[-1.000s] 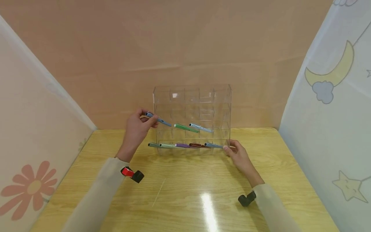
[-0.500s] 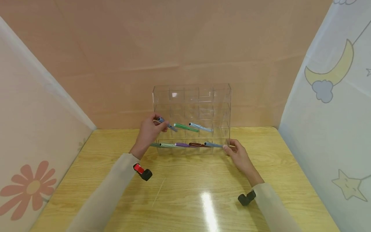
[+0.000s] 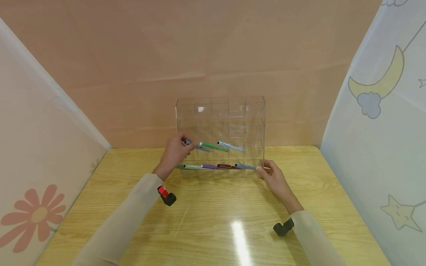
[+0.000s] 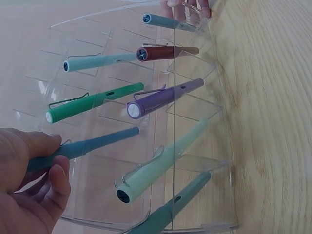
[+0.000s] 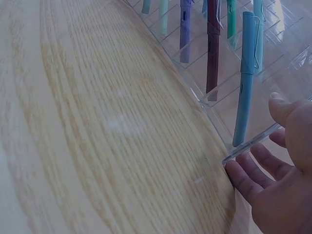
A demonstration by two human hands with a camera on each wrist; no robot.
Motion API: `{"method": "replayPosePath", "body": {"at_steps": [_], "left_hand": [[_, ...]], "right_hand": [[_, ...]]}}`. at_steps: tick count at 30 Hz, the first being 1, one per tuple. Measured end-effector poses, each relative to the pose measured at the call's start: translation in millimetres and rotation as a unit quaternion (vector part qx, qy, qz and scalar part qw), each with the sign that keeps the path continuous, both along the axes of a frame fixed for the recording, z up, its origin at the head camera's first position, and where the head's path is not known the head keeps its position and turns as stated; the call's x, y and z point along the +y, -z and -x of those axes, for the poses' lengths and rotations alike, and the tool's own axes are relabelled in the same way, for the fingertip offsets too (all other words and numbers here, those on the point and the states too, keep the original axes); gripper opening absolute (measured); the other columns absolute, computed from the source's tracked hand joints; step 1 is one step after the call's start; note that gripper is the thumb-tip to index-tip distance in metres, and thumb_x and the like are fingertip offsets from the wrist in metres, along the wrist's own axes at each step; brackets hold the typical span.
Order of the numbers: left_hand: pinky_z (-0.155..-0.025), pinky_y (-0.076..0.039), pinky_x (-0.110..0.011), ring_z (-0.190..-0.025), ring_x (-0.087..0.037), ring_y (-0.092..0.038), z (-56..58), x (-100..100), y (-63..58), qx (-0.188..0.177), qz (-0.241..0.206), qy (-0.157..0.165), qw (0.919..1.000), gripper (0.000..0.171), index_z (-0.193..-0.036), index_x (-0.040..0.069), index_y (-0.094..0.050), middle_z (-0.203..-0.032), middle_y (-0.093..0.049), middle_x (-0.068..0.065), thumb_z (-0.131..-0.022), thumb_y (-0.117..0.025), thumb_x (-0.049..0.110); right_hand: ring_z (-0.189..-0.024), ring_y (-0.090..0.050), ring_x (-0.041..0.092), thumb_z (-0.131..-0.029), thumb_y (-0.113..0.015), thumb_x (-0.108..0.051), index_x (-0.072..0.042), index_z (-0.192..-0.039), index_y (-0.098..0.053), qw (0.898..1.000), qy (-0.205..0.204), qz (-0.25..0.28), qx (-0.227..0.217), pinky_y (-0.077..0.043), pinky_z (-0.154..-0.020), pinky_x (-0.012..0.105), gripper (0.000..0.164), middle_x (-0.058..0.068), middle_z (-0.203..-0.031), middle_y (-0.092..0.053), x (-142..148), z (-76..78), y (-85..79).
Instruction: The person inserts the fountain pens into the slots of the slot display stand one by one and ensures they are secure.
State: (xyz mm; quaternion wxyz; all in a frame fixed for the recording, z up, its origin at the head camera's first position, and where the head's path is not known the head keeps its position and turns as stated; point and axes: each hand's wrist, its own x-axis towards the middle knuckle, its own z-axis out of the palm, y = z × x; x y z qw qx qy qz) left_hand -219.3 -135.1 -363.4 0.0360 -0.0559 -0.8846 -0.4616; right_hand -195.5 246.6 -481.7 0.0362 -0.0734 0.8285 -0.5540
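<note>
A clear plastic pen rack (image 3: 220,110) with rows of small compartments stands upright on the table. My left hand (image 3: 173,152) pinches a blue pen (image 4: 105,142) between thumb and fingers, its far end reaching into the second row from the bottom. Right of it in that row lie a green pen (image 3: 214,146) and a light blue pen (image 3: 230,145). The bottom row holds a dark green pen (image 4: 175,202), a pale green pen (image 4: 151,173), a purple pen (image 4: 163,101), a dark red pen (image 4: 165,52) and another blue pen (image 5: 246,73). My right hand (image 3: 277,181) grips the rack's lower right side edge.
The wooden table (image 3: 206,214) spreads in front of the rack, with a bright reflection on it. An orange-brown backdrop (image 3: 213,48) rises behind. Patterned cloth walls stand at the left (image 3: 43,147) and right (image 3: 372,155).
My left hand has moved right and slightly down, bringing the blue pen into the compartment left of the green pen. My right hand stays at the rack's side.
</note>
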Motion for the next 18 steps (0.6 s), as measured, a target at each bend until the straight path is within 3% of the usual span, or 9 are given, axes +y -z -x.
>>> {"method": "replayPosePath", "body": {"at_steps": [8, 12, 18], "left_hand": [[-0.062, -0.052, -0.028, -0.08, -0.029, -0.07, -0.3, 1.8, -2.9, 0.002, 0.033, 0.012, 0.9994, 0.023, -0.11, 0.004, -0.061, -0.103, -0.069, -0.014, -0.104, -0.071, 0.024], [-0.062, -0.051, -0.028, -0.081, -0.032, -0.069, -1.9, 0.5, -3.2, -0.001, 0.032, 0.018, 0.9993, 0.023, -0.111, 0.004, -0.06, -0.103, -0.068, -0.014, -0.105, -0.069, 0.024], [-0.061, -0.051, -0.028, -0.077, -0.025, -0.068, -4.4, -1.2, -5.4, -0.015, 0.039, 0.018, 0.999, 0.022, -0.116, 0.007, -0.061, -0.105, -0.07, -0.014, -0.105, -0.069, 0.024]], "right_hand": [[-0.14, -0.056, 0.041, -0.111, -0.057, -0.042, 0.0, -0.155, -0.041, 1.0, 0.001, -0.001, 0.001, -0.058, -0.101, 0.038, 0.063, 0.023, -0.155, -0.05, 0.2, -2.5, -0.1], [-0.14, -0.056, 0.042, -0.111, -0.057, -0.042, 0.0, -0.155, -0.041, 1.0, 0.001, -0.001, 0.001, -0.057, -0.104, 0.042, 0.063, 0.023, -0.155, -0.05, 0.7, -3.2, -0.5], [-0.141, -0.055, 0.044, -0.111, -0.057, -0.042, 0.001, -0.158, -0.037, 1.0, -0.001, 0.0, -0.001, -0.056, -0.107, 0.052, 0.067, 0.025, -0.157, -0.048, -0.1, -4.1, -1.3]]}}
